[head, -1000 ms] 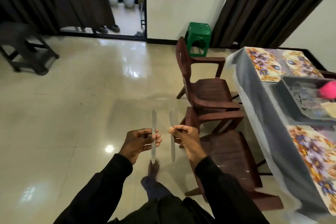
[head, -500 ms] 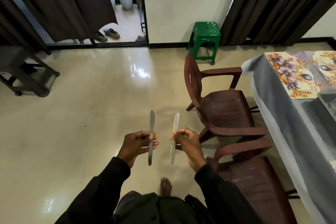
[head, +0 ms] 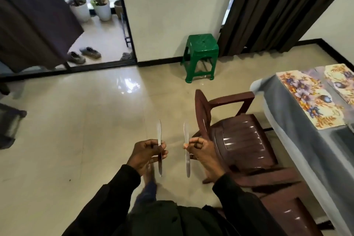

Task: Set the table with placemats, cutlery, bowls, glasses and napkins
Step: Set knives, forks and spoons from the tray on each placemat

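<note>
While upright, knife [head: 159,132] in left hand [head: 146,152]

A brown chair [head: 241,140] and a second chair [head: 277,203] are standing just beside the table [head: 291,124], blocking its long side. A green stool [head: 201,51] is sitting well beyond the table's far corner, while the floor [head: 86,130] past the chairs is lying open.

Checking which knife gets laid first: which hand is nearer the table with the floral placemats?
Right. The right hand, gripping a knife, is by the brown chair beside the table; the left hand is farther left, over the floor.
</note>
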The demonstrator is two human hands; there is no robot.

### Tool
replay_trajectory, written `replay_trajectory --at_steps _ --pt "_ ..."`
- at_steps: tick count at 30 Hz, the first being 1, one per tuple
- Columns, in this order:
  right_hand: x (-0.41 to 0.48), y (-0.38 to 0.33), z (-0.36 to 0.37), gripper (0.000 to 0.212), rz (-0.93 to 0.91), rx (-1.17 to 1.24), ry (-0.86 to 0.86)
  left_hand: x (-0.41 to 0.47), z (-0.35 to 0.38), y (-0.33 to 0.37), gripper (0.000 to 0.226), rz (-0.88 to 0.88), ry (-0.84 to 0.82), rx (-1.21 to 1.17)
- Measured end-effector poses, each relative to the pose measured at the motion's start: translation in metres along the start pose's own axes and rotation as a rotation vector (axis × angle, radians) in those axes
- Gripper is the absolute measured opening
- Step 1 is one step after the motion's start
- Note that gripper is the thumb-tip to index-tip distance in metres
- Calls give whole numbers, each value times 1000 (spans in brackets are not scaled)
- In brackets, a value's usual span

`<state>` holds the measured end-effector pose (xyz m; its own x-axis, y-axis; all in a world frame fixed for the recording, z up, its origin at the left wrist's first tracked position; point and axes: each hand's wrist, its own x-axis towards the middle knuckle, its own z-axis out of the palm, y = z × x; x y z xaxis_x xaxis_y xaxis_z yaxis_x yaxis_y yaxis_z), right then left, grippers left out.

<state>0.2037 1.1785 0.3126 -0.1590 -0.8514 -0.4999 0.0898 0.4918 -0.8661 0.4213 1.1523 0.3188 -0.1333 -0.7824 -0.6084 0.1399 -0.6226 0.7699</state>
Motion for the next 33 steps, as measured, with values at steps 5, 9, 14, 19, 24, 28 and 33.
replay_trajectory --at_steps 5,9,14,19,24,28,33 --pt "69 -62 37 16 -24 72 101 87 -11 91 12 19 -106 65" --pt "131 -107 64 18 -16 129 182 155 -9 159 17 17 -148 132" --pt "203 -143 76 19 -9 175 287 232 -1 212 17 -26 -218 169" --pt "285 -168 61 17 7 247 374 324 21 260 17 -30 -244 191" --pt "374 -198 30 7 54 346 450 419 66 318 17 -52 -274 256" --pt "433 -236 -4 11 35 361 486 483 118 364 21 -46 -354 284" --pt "481 -276 -49 6 6 387 613 546 189 399 21 -79 -457 351"
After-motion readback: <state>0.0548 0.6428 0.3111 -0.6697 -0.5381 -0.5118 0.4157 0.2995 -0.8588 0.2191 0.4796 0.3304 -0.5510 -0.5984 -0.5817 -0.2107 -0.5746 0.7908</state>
